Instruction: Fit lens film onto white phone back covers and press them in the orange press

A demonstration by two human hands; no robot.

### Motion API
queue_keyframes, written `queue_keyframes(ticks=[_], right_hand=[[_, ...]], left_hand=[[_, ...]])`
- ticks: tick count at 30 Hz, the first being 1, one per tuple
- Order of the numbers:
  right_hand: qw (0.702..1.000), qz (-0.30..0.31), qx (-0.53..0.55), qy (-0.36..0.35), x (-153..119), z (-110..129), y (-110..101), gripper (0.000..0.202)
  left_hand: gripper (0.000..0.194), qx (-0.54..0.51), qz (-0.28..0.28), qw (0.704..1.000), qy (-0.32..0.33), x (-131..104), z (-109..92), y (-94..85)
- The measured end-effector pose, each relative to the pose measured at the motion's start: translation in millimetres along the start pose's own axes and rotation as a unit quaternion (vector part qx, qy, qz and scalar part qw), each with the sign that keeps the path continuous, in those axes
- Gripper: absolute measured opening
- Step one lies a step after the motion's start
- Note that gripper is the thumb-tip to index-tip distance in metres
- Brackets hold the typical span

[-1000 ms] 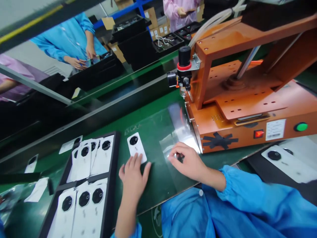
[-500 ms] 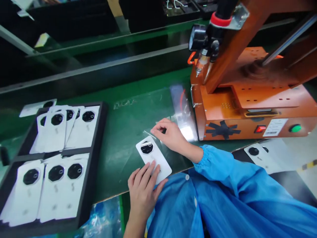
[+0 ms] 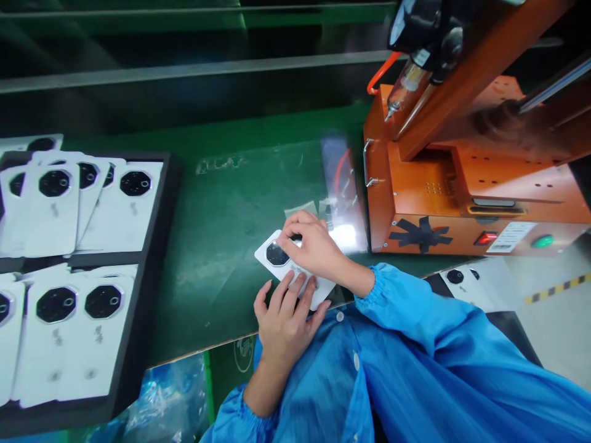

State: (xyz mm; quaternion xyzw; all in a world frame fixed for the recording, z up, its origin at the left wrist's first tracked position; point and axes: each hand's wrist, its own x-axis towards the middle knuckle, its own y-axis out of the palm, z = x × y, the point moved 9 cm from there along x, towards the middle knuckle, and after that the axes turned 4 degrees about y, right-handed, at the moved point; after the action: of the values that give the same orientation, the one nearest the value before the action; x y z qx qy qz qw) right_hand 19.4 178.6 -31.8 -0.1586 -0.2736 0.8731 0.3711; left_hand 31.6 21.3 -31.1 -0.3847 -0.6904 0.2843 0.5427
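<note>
A white phone back cover (image 3: 325, 294) with a black octagonal camera area lies on the green bench, partly covered by both hands. My left hand (image 3: 287, 311) rests on its lower part, fingers spread and flat, thumb near the bottom edge. My right hand (image 3: 311, 246) is over the camera area, thumb and forefinger pinched together at its upper right. Whatever is between those fingertips is hidden. On the left, a black tray (image 3: 154, 246) holds several more such covers (image 3: 96, 344) in overlapping piles.
An orange press machine (image 3: 383, 203) with a gauge, a red switch and a green button stands at the right. Clear film strips (image 3: 344, 184) lie beside it on the bench (image 3: 217, 227). More covers (image 3: 462, 286) are at the far right; bagged plastic (image 3: 170, 394) sits below the front edge.
My right hand has moved from beside the cover onto its camera area; the thin clear strip by its fingertips is out of sight. The view has shifted, and the tray sits further left.
</note>
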Motion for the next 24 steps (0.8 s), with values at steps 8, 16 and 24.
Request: queue_keyframes(ticks=[8,16,24], right_hand=[[0.997,0.005,-0.062,-0.048,-3,5,13,0.017],[0.993,-0.023,-0.097,-0.056,-1,2,11,0.016],[0.989,-0.045,-0.124,-0.072,-4,4,11,0.017]], left_hand=[[0.035,0.010,-0.006,1.000,-0.024,-1,2,-0.9],[0.037,0.012,-0.003,1.000,-0.019,0,2,-0.1],[0.034,0.017,-0.002,1.000,-0.018,1,1,-0.3]])
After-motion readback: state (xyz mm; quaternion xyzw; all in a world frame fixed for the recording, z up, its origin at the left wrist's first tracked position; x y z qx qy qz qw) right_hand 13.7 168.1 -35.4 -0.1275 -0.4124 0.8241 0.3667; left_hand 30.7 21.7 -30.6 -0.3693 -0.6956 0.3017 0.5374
